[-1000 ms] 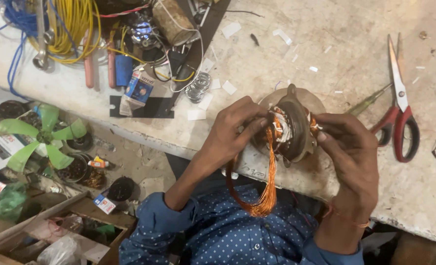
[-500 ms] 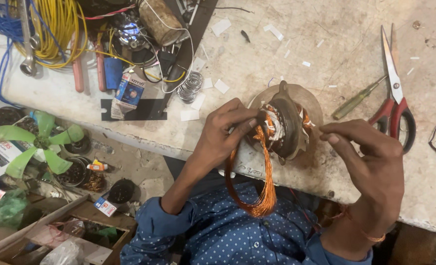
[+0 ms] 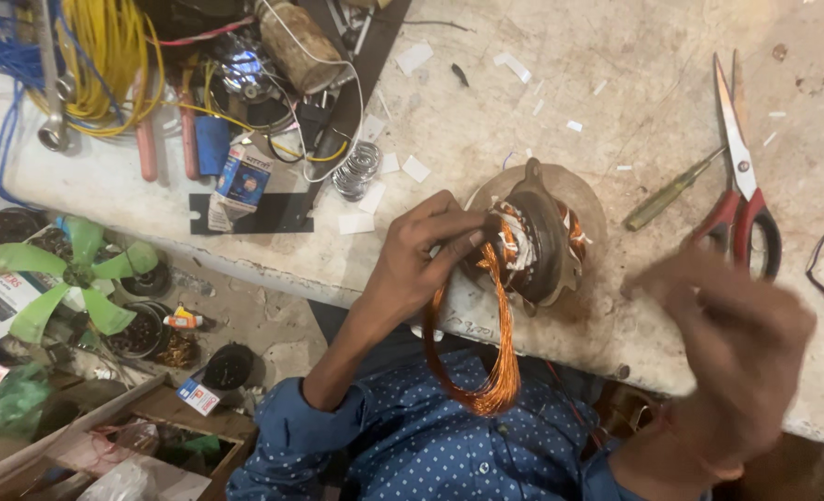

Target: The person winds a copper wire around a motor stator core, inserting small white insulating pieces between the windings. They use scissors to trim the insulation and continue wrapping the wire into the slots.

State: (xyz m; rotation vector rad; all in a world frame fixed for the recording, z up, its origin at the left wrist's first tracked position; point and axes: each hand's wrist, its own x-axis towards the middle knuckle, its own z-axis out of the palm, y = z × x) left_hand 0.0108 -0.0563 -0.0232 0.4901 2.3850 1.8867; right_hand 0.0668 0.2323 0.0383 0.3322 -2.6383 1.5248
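Pinching copper wire loop (image 3: 486, 371) at motor stator (image 3: 532, 241), left hand (image 3: 421, 260).

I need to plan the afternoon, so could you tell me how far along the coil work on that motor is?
Part of the copper wire already sits in the motor core, around its edge. In hand: the left hand pinches a long loop of copper wire against the core, while the right hand is off it and blurred. Left: that hanging loop is not yet in. The scissors and screwdriver lie unused.
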